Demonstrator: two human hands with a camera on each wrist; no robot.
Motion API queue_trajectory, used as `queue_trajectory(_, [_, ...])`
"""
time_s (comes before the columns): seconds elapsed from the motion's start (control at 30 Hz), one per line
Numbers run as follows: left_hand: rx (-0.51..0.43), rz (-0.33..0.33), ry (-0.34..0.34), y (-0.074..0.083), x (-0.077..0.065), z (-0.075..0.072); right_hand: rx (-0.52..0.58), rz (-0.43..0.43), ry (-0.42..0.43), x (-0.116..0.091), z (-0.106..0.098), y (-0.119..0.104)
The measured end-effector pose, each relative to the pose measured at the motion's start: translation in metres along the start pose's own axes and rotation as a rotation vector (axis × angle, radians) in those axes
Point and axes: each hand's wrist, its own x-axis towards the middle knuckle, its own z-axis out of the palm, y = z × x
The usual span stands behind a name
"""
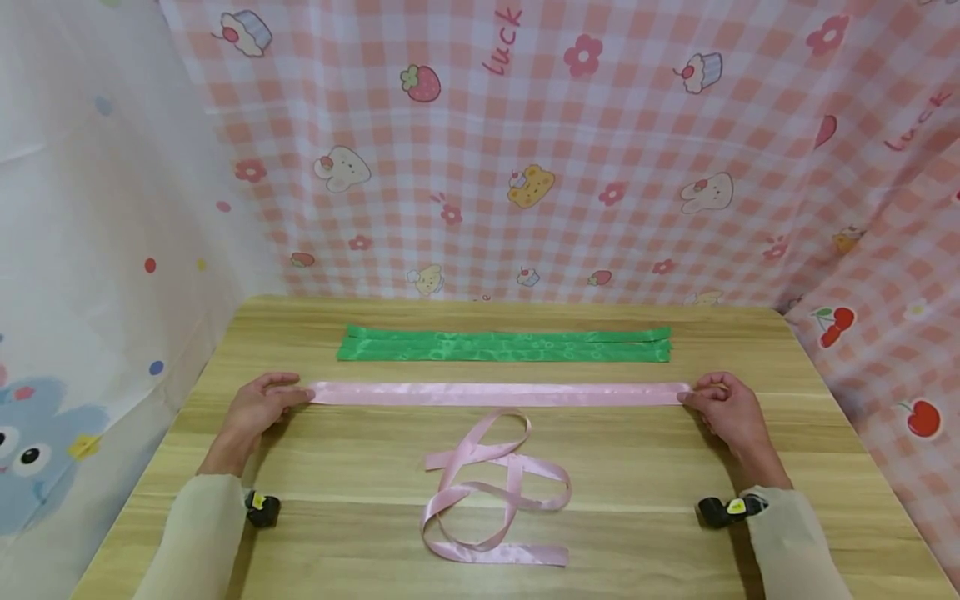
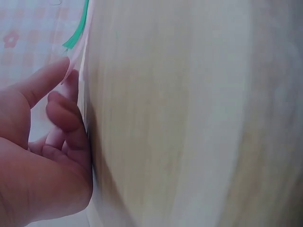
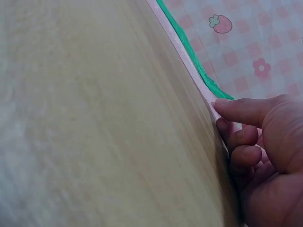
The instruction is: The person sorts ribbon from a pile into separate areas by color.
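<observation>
Pink ribbon strip (image 1: 495,393) is stretched straight from side to side across the wooden table (image 1: 637,467), between the two hands; the left hand (image 1: 260,407) pinches one end between thumb and finger, and the right hand (image 1: 731,410) pinches the other end in the same way; whether the middle rests on the wood or hangs just above it I cannot tell. Just beyond it lie green ribbon strips (image 1: 506,345), side by side and parallel to it; nearer the person a loose pink ribbon (image 1: 513,479) lies in tangled loops. By its sheen the strip looks like satin, so I judge it light, limp and rather slippery, not fragile but easily creased or twisted; the extreme ends, where the thumbs sit, seem the right hold, with light, even tension keeping it flat; slack would probably let it curl.
</observation>
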Motion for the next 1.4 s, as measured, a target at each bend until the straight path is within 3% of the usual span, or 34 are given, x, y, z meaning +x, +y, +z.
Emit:
queue_trajectory(0.2, [-0.102, 0.042, -0.026, -0.002, -0.003, -0.005, 0.058, 0.038, 0.010, -0.001, -0.005, -0.001])
queue_trajectory(0.33, [-0.136, 0.064, 0.048, 0.003, -0.010, -0.004, 0.033, 0.060, 0.097, -0.005, 0.001, -0.011])
queue_trajectory(0.43, [-0.118, 0.108, 0.096, 0.015, -0.019, 0.003, -0.024, 0.000, 0.177, -0.011, 0.013, -0.026])
queue_trajectory(0.5, [-0.079, 0.146, 0.081, 0.025, -0.025, 0.012, -0.049, -0.076, 0.167, -0.015, 0.024, -0.037])
queue_trajectory(0.63, [-0.023, 0.224, -0.017, 0.043, -0.036, 0.034, -0.054, -0.238, 0.019, -0.023, 0.050, -0.057])
queue_trajectory(0.73, [-0.012, 0.275, -0.091, 0.053, -0.042, 0.056, -0.038, -0.298, -0.115, -0.028, 0.070, -0.071])
queue_trajectory(1.0, [-0.044, 0.320, -0.295, 0.071, -0.054, 0.115, -0.014, -0.299, -0.470, -0.047, 0.124, -0.101])
queue_trajectory(1.17, [-0.031, 0.335, -0.381, 0.079, -0.059, 0.145, -0.041, -0.339, -0.536, -0.054, 0.150, -0.107])
queue_trajectory(1.4, [-0.004, 0.328, -0.438, 0.078, -0.056, 0.179, -0.049, -0.347, -0.517, -0.053, 0.173, -0.099])
